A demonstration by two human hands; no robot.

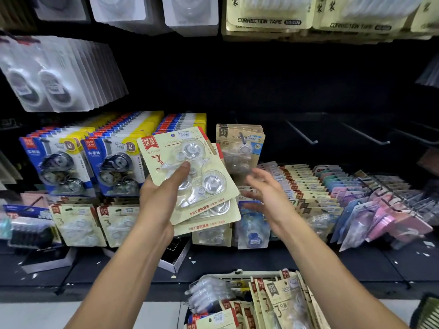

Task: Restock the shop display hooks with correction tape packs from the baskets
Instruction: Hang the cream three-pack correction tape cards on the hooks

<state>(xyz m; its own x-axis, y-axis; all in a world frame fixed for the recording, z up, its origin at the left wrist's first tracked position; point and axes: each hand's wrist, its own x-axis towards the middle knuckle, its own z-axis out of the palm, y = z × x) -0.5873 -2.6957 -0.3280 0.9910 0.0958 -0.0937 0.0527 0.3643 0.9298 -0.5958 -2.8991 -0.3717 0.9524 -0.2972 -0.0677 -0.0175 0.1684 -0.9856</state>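
Observation:
My left hand (pixel 164 191) grips a small stack of cream correction tape packs (pixel 190 174), thumb pressed on the clear blister of the front pack. My right hand (pixel 266 188) hovers just right of the stack with fingers spread and relaxed, holding nothing. Behind it a few kraft-coloured packs (pixel 240 143) hang on a display hook. Two bare display hooks (pixel 303 135) (pixel 367 136) stick out of the dark panel to the right. A white basket (pixel 240 275) at the bottom centre holds several more cream packs (pixel 282 302).
Blue and yellow packs (pixel 71 160) fill hooks at the left, cream packs (pixel 78 224) hang below them. Rows of pastel packs (pixel 356 200) lie at the right. White packs (pixel 57 74) and beige correction tape packs (pixel 268 17) hang above. A second basket's corner (pixel 427 312) shows bottom right.

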